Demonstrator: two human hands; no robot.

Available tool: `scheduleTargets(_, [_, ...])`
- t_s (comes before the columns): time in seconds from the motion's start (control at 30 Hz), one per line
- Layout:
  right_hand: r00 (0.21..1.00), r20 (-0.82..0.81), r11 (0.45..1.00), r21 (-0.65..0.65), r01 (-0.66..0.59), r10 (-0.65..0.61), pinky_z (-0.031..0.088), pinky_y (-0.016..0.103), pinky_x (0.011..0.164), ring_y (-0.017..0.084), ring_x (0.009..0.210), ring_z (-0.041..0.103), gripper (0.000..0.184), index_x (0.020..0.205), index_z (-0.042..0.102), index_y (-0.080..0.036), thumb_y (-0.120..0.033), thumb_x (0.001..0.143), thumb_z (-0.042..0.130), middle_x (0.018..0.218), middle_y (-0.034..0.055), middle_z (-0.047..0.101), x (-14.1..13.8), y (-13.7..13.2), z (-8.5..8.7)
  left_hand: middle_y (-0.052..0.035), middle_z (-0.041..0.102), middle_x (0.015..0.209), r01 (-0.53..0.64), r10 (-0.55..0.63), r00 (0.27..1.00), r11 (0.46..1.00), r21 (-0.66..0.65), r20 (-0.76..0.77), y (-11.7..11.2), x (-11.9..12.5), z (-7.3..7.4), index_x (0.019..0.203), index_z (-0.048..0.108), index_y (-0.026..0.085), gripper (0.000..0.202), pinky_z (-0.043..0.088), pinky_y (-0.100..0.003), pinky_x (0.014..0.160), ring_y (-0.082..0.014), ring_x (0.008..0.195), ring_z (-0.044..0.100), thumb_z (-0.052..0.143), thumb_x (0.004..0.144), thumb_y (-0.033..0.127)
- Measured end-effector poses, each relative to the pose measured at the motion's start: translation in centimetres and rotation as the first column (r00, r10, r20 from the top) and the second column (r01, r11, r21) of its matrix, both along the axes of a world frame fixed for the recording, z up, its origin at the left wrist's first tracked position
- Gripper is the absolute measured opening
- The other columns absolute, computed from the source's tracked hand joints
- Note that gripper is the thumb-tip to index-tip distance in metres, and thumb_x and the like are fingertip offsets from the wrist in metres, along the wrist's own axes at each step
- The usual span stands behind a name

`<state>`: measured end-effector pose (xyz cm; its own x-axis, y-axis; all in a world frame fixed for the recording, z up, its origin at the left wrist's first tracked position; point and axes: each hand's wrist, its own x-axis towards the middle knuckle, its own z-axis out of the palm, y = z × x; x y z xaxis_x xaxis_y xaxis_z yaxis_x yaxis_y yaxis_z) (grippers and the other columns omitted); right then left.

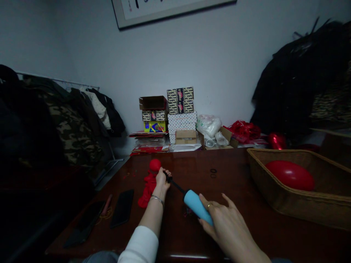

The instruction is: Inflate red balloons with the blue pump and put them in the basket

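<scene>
A hand balloon pump with a light blue barrel (197, 206) and a thin black rod slants across the middle of the table. My left hand (161, 179) is closed around the black end of the pump. At its fingertips is a small, round, partly inflated red balloon (155, 164); its neck is hidden by the fingers. My right hand (226, 221) grips the blue barrel between thumb and fingers, with one finger raised. A heap of limp red balloons (147, 190) lies just left of my left hand.
A wicker basket (274, 200) with an inflated red balloon (291, 175) stands at the right. Two dark flat phone-like objects (122, 208) and rubber bands (106, 214) lie at the left. Stacked boxes (182, 126) stand behind the table (222, 160); clothes hang on both sides.
</scene>
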<state>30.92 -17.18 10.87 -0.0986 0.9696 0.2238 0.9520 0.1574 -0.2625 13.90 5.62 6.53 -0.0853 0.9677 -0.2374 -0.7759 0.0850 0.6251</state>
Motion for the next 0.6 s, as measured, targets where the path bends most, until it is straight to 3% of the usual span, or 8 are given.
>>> scheduleTargets(0.17, [0.999,0.032,1.000,-0.018,0.024,-0.023,0.022,0.046,0.106,0.022,0.091,0.064,0.053,0.132,0.047,-0.017,-0.024,0.080,0.053,0.098,0.0093,0.069,-0.9,0.9,-0.6,0.0048,0.038,0.048,0.029,-0.029,0.999,1.000,-0.006,-0.026,-1.3,1.6,-0.7,0.064,0.038,0.018,0.028,0.030,-0.016,0.038,-0.0065,0.037,0.038,0.042,0.091,0.023])
scheduleTargets(0.37, [0.997,0.033,0.997,0.028,0.068,-0.069,0.022,0.045,0.105,0.022,0.091,0.064,0.052,0.133,0.045,-0.016,-0.026,0.083,0.052,0.098,0.0097,0.068,-2.1,2.9,-2.7,0.0046,0.041,0.048,0.087,-0.091,0.992,0.995,-0.046,-0.084,-3.5,4.2,-1.9,0.066,0.038,0.019,0.027,0.033,-0.017,0.040,-0.0075,0.038,0.041,0.044,0.090,0.029])
scheduleTargets(0.6, [0.999,0.000,0.997,0.053,0.047,-0.047,0.020,0.043,0.106,0.020,0.091,0.064,0.055,0.135,0.041,-0.016,-0.026,0.083,0.052,0.102,0.0092,0.067,-2.6,3.5,-3.6,0.0056,0.039,0.049,0.042,-0.046,0.990,0.999,-0.032,-0.131,-3.0,3.5,-1.9,0.068,0.039,0.019,0.026,0.029,-0.017,0.038,-0.0071,0.037,0.038,0.046,0.089,0.031])
